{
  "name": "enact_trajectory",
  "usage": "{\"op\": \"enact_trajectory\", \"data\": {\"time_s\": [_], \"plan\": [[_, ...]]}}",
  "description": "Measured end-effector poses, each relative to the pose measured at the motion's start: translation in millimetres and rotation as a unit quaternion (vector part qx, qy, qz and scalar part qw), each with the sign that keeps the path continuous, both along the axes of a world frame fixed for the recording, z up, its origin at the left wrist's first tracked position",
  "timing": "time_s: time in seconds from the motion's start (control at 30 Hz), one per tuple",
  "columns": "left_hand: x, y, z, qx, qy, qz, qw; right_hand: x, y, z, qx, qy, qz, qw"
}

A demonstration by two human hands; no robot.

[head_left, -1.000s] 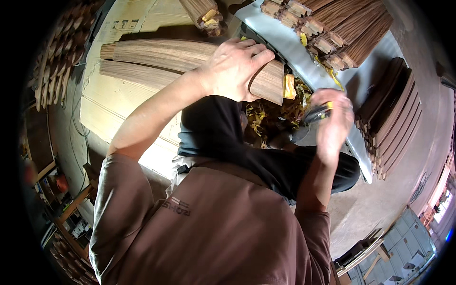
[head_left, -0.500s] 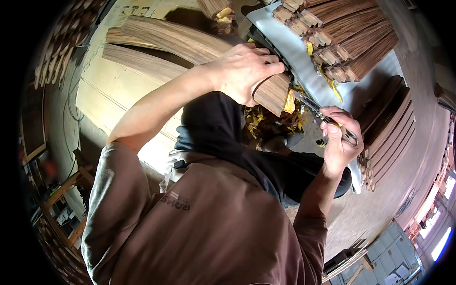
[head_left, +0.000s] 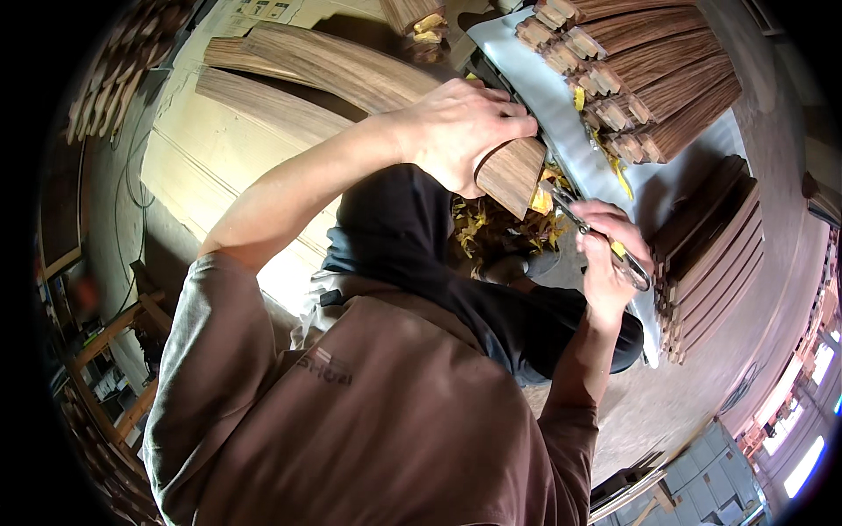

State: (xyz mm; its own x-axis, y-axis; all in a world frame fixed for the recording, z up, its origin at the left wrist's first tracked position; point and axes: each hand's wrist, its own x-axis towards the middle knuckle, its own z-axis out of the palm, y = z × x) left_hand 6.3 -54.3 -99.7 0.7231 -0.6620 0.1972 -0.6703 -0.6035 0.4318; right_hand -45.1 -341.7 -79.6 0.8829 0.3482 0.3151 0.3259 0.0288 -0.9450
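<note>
1. Left hand (head_left: 465,131) is clasping a wooden slat (head_left: 511,174) beside the knee (head_left: 390,197), fingers curled.
2. Right hand (head_left: 611,250) is gripping a slim tool (head_left: 574,218), fingers nearly closed, toward yellow wrapping (head_left: 542,201).
3. Slat's end is bearing wrapping, seemingly unfinished; yellow scraps (head_left: 476,230) are lying below.

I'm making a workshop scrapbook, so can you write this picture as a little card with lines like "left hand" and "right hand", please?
Left hand: gripping a wooden slat near one end
Slat's end: yellow tape on it
Right hand: holding what looks like a utility knife
Knife tip: at the tape; touching or not, I can't tell
Below the slat's end: crumpled yellow scraps
Upper right: stacked wooden pieces on a pale sheet
</note>
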Motion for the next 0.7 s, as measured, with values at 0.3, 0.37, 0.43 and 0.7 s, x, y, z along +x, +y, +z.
{"op": "enact_trajectory", "data": {"time_s": [0.3,0.37,0.43,0.7], "plan": [[-5,-2,0,0.013,0.018,0.011,1.0,1,-10,38,-0.153,-0.031,0.046,0.987],[-2,1,3,0.007,0.021,0.016,1.0,1,-36,51,-0.218,-0.009,0.041,0.975],[0,1,4,0.004,0.017,0.018,1.0,3,-49,47,-0.244,-0.079,-0.001,0.967],[-2,-7,7,-0.01,-0.008,0.024,1.0,-27,21,-23,-0.133,0.072,-0.267,0.952]]}}
